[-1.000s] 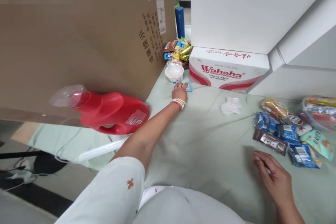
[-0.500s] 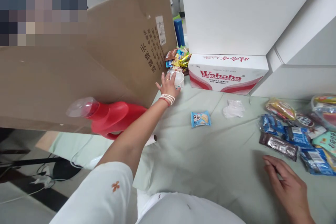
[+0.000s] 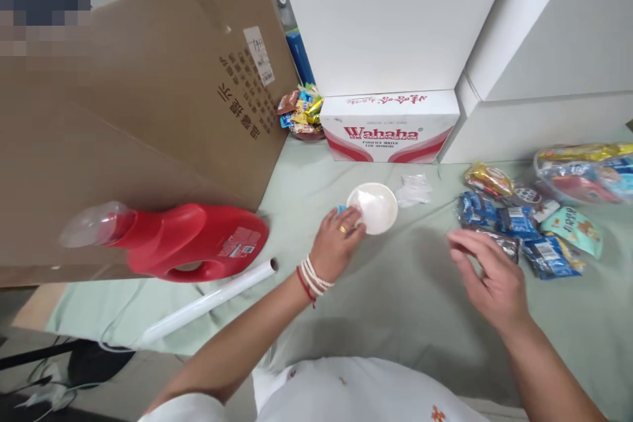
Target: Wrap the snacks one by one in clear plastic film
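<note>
My left hand [image 3: 340, 237], with white beads and a red cord at the wrist, grips the near-left rim of a white bowl [image 3: 378, 210] between thumb and fingers. The bowl tilts slightly, showing its inside. Just a bit of a blue snack packet [image 3: 341, 209] shows beside the fingers; the rest is hidden by hand and bowl. To the right, my right hand [image 3: 487, 277] hovers over the cloth with fingers loosely bent, thumb apart, holding nothing. Closest to it is a dark wrapped bar [image 3: 509, 245], partly covered by the hand. Blue packets [image 3: 514, 219] lie just beyond.
A folded clear plastic piece [image 3: 414, 190] lies right of the bowl. Behind stand a Wahaha carton [image 3: 390, 128] and a dish of sweets [image 3: 302, 112]. A large cardboard box [image 3: 163, 112], red jug [image 3: 198, 241] and white roll [image 3: 212, 300] occupy the left; a snack tub [image 3: 548, 178] sits right.
My left hand has brought the white bowl from beside the sweets toward me and right, over the blue packet. My right hand has moved forward and left; the view has shifted right.
</note>
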A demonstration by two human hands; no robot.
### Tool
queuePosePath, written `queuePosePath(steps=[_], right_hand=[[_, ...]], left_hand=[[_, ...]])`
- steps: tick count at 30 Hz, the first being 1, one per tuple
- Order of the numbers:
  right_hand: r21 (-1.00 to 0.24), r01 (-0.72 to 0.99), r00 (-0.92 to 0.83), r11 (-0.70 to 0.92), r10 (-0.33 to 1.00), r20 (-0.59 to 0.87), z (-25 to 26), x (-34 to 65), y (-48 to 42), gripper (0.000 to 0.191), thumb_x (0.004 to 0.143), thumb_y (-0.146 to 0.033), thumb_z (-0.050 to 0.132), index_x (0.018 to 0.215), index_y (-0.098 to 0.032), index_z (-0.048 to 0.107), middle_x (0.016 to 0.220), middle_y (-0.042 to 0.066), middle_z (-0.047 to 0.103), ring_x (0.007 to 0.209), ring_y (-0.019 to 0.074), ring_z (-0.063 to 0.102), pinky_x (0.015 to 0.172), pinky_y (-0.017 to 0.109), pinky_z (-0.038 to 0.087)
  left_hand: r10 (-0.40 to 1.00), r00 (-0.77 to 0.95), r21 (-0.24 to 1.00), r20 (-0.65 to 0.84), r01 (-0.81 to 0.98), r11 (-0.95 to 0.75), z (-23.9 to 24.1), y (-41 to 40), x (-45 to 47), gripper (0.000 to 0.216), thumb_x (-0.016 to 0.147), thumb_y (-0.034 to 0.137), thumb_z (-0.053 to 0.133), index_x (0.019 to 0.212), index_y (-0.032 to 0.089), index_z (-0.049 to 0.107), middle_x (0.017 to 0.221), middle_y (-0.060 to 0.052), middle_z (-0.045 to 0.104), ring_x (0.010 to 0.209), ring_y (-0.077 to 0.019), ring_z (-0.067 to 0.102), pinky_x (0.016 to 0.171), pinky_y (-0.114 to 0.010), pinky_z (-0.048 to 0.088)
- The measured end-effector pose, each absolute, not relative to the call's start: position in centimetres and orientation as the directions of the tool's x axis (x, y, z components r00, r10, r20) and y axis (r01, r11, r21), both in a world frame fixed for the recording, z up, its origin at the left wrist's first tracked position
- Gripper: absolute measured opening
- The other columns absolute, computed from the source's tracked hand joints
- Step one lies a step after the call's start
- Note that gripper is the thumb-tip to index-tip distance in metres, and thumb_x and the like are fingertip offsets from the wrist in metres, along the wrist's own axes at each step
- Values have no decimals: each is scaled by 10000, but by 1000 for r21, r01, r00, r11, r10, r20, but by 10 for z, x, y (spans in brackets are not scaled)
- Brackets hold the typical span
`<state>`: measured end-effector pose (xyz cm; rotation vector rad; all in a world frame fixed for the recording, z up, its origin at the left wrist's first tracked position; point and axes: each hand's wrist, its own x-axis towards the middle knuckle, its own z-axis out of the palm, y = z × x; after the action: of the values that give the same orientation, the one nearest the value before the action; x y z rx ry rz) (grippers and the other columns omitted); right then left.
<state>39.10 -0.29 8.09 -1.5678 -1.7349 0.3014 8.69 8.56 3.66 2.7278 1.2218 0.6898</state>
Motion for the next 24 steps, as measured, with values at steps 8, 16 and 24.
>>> queuePosePath(steps=[8, 16, 24], right_hand=[[-322, 897, -411, 302, 837, -362, 99, 315, 88, 294, 958, -183, 556, 1214, -129, 691, 1210, 161, 723, 1066, 268, 698, 899, 306, 501], [-255, 911, -413, 325, 736, -536, 94, 307, 87, 403, 923, -302, 619, 1264, -93, 671, 1266, 219, 685, 1122, 338, 682, 815, 334, 522], [-626, 736, -583, 257, 711, -393, 96, 340, 82, 228, 841, -260, 662, 1020, -151, 752, 1064, 114, 747, 926, 239, 695, 774, 283, 497]], left_hand=[[597, 581, 323, 554, 511, -797, 5, 33, 125, 333, 954, 44, 470, 1240, 181, 571, 1200, -167, 658, 1289, -260, 579, 971, -453, 590], [676, 414, 448, 609, 523, -725, -2, 27, 136, 545, 919, 18, 427, 1438, 183, 404, 1227, -167, 602, 1183, -246, 611, 945, -442, 605], [667, 402, 425, 627, 541, -725, -7, 20, 131, 699, 909, 37, 493, 1554, 212, 288, 1251, -180, 583, 1178, -251, 615, 925, -425, 610]])
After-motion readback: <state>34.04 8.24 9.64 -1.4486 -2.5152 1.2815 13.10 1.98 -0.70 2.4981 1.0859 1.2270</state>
